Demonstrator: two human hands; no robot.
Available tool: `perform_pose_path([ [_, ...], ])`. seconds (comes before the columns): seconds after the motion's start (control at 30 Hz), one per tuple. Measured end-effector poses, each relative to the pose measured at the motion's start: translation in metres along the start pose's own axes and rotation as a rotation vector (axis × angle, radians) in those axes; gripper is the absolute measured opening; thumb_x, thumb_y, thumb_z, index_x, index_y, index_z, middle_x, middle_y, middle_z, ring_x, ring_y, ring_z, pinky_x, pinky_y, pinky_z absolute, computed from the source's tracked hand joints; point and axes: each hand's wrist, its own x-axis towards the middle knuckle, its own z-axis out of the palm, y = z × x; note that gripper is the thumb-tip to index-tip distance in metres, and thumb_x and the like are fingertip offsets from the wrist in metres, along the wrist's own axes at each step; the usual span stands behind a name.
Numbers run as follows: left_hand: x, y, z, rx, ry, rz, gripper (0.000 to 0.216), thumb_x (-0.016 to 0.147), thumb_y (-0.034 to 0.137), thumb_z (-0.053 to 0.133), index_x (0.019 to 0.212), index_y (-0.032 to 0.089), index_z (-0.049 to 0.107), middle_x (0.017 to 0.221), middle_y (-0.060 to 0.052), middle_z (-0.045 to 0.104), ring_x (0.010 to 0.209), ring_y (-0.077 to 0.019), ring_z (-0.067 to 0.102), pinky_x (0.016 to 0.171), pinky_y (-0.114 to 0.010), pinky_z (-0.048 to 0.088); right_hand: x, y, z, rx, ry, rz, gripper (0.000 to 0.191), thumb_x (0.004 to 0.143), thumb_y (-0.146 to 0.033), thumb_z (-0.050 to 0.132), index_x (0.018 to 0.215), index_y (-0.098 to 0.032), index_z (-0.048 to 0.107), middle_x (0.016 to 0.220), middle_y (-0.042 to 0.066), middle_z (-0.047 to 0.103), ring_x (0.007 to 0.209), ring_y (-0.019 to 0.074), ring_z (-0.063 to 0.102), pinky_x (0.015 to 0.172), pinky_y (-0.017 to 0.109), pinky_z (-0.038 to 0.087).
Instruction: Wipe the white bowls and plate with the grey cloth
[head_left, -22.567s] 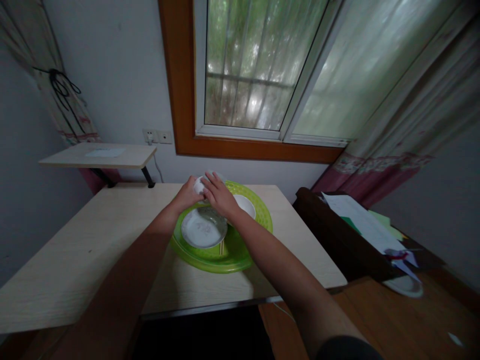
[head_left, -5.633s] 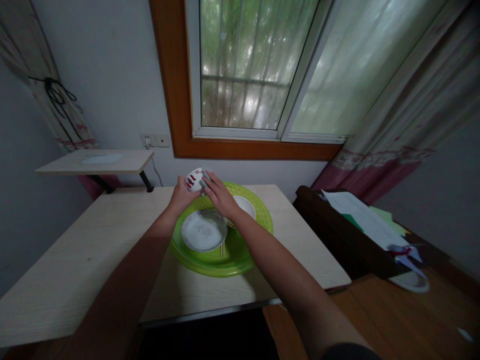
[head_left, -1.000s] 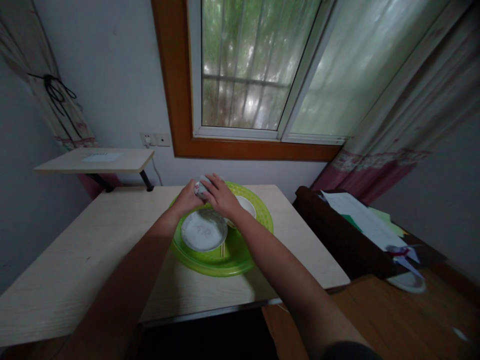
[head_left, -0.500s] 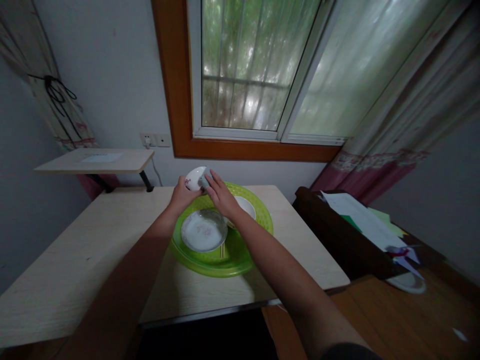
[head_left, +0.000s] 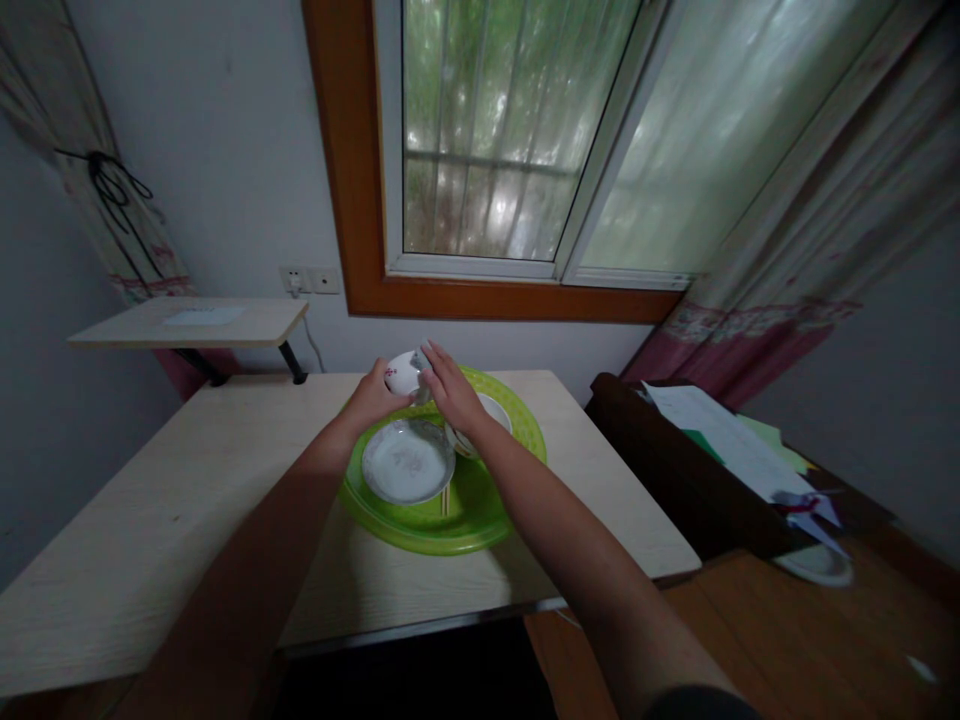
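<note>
My left hand is closed round a small white bowl with red marks, held tipped above the far side of a round green basin. My right hand presses a greyish cloth or sponge against the bowl, fingers bent over it. In the basin below lie a white plate, another white bowl and a pair of chopsticks.
The basin sits on a light wooden table under a window. A small shelf juts from the wall at the left. At the right stands a dark wooden piece of furniture with papers on it.
The bowl in my hands has turned and dropped slightly, and my right hand has shifted over it. The dishes in the basin have not moved.
</note>
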Motion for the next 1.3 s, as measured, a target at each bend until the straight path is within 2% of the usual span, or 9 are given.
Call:
perform_pose_path([
  [0.17,-0.001,-0.002,0.000,-0.013,-0.009,0.010,0.049,0.065,0.038,0.078,0.098,0.021,0.047,0.089,-0.003,0.065,0.075,-0.0173,0.059,0.064,-0.028,0.043,0.000,-0.015,0.001,-0.123,-0.090,-0.161,0.050,0.105,-0.046,0.037,0.150,-0.028,0.046,0.163,0.003,0.034,0.155,0.0242,0.019,0.126,0.050,0.021],
  [0.27,0.002,-0.005,-0.002,-0.035,0.038,0.012,0.051,0.065,0.038,0.079,0.099,0.020,0.045,0.093,-0.005,0.065,0.078,-0.0174,0.060,0.066,-0.028,0.043,0.001,-0.018,0.004,-0.126,-0.112,-0.188,0.048,0.104,-0.044,0.039,0.149,-0.030,0.047,0.163,0.001,0.033,0.155,0.0243,0.017,0.126,0.052,0.020],
  [0.37,0.005,-0.004,-0.005,-0.014,0.106,-0.076,0.056,0.061,0.038,0.081,0.099,0.020,0.044,0.095,-0.005,0.064,0.081,-0.0195,0.061,0.068,-0.029,0.044,0.001,-0.016,0.005,-0.055,-0.086,-0.171,0.049,0.105,-0.045,0.036,0.150,-0.031,0.045,0.164,-0.001,0.030,0.155,0.0221,0.017,0.127,0.049,0.020],
  [0.53,0.008,-0.004,-0.006,-0.001,0.177,-0.127,0.060,0.060,0.047,0.081,0.099,0.022,0.044,0.095,-0.004,0.063,0.086,-0.0219,0.062,0.070,-0.030,0.045,0.001,0.001,0.005,0.165,-0.007,0.023,0.055,0.103,-0.056,0.033,0.151,-0.031,0.043,0.164,0.000,0.031,0.152,0.0197,0.029,0.127,0.045,0.022],
  [0.67,0.007,-0.009,-0.002,0.012,0.107,-0.067,0.059,0.060,0.049,0.080,0.098,0.023,0.043,0.092,-0.002,0.061,0.081,-0.0204,0.061,0.067,-0.029,0.045,-0.001,0.016,0.004,0.310,0.064,0.232,0.065,0.098,-0.067,0.034,0.148,-0.027,0.049,0.156,0.004,0.045,0.147,0.0207,0.039,0.125,0.045,0.024],
  [0.77,0.005,-0.011,0.002,0.008,0.038,-0.012,0.059,0.059,0.047,0.081,0.097,0.023,0.043,0.092,-0.002,0.062,0.081,-0.0202,0.062,0.067,-0.029,0.046,0.000,0.018,0.002,0.348,0.105,0.276,0.066,0.098,-0.068,0.033,0.144,-0.026,0.053,0.150,0.005,0.053,0.142,0.0208,0.045,0.123,0.046,0.028],
  [0.87,0.003,-0.010,0.002,0.002,0.007,0.016,0.059,0.059,0.047,0.082,0.097,0.022,0.043,0.094,-0.003,0.062,0.083,-0.0204,0.062,0.068,-0.029,0.047,0.001,0.014,0.001,0.313,0.132,0.234,0.066,0.098,-0.068,0.032,0.143,-0.024,0.054,0.146,0.007,0.057,0.139,0.0212,0.049,0.120,0.043,0.033],
  [1.0,0.001,-0.004,0.000,0.008,-0.033,0.010,0.058,0.059,0.045,0.082,0.097,0.022,0.045,0.094,-0.004,0.063,0.082,-0.0199,0.062,0.066,-0.029,0.046,0.001,0.009,0.000,0.182,0.114,0.166,0.066,0.100,-0.064,0.032,0.147,-0.022,0.049,0.151,0.010,0.051,0.141,0.0227,0.046,0.121,0.043,0.031],
  [1.3,-0.002,-0.004,0.005,0.046,-0.041,0.079,0.046,0.064,0.038,0.076,0.092,0.022,0.044,0.081,0.000,0.060,0.072,-0.0170,0.058,0.061,-0.028,0.041,0.001,-0.013,-0.002,-0.141,-0.111,-0.121,0.052,0.104,-0.043,0.039,0.150,-0.020,0.046,0.159,0.010,0.040,0.152,0.0239,0.026,0.125,0.048,0.023],
])
